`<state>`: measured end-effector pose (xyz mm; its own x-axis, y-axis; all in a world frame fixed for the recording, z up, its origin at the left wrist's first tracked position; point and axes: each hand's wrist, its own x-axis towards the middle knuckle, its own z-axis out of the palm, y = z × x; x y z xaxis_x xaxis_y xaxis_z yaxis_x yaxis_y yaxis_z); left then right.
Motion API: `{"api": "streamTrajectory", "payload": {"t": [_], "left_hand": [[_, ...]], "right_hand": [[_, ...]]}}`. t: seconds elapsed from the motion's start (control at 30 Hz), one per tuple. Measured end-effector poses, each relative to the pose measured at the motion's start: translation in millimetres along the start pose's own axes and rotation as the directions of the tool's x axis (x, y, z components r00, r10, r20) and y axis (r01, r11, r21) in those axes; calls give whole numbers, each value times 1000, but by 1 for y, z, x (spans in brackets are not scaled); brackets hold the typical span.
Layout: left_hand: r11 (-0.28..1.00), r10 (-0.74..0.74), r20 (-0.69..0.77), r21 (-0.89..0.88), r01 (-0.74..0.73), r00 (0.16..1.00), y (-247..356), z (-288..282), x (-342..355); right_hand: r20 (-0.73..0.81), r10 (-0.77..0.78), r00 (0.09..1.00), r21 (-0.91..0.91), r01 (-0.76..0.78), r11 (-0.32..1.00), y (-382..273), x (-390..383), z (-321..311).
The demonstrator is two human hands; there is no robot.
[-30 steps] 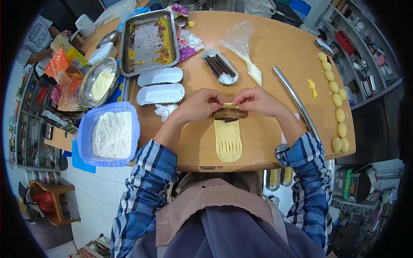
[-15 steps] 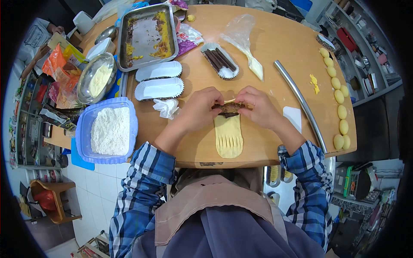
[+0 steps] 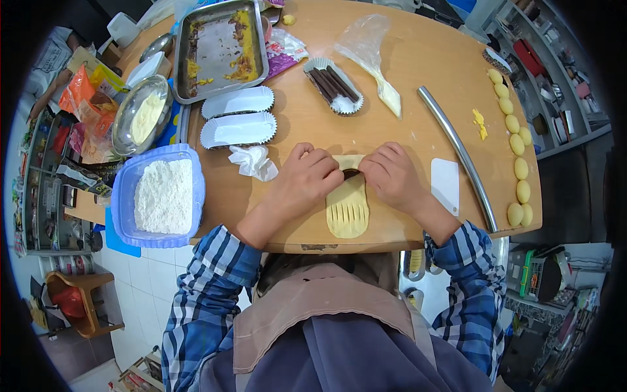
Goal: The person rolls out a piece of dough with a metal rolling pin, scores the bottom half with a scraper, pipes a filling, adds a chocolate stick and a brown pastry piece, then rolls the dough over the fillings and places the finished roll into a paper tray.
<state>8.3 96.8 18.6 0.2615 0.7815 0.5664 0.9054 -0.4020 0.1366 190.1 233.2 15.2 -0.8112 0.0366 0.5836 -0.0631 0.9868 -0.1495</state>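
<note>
A flat strip of pale dough [image 3: 347, 204] lies on the table in front of me, with several slits cut in its rounded near end. My left hand [image 3: 308, 178] has its fingers closed on the left edge of the dough, near the far end. On the right edge, my right hand [image 3: 392, 175] pinches it the same way. Between my fingertips a dark strip of filling [image 3: 351, 174] shows under the dough; most of it is covered. Beyond my hands, a paper baking case [image 3: 334, 87] holds several dark brown sticks.
Left stand a blue tub of flour [image 3: 163, 196], white paper cases [image 3: 238, 129], a crumpled tissue [image 3: 253, 162] and a smeared metal tray [image 3: 222, 52]. Rightward lie a piping bag [image 3: 388, 98], a white scraper [image 3: 445, 186], a metal tube [image 3: 457, 155] and several dough balls [image 3: 520, 168].
Both hands have come slightly nearer to me. The brown filling between them, widely exposed before, is now mostly hidden under dough and fingers.
</note>
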Motion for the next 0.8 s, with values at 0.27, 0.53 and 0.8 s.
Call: {"api": "streamTrajectory", "payload": {"t": [0.27,0.53,0.8], "left_hand": [[994,-2,-64,109,9,998,9,4,-6],[985,-148,-60,76,152,987,19,13,2],[979,-107,-67,166,117,992,16,20,-2]], "right_hand": [[-19,-9,1000,-95,7,995,-7,-4,0],[-32,79,996,18,-79,997,-8,-4,2],[-63,50,997,-2,-50,999,-8,-6,7]]}}
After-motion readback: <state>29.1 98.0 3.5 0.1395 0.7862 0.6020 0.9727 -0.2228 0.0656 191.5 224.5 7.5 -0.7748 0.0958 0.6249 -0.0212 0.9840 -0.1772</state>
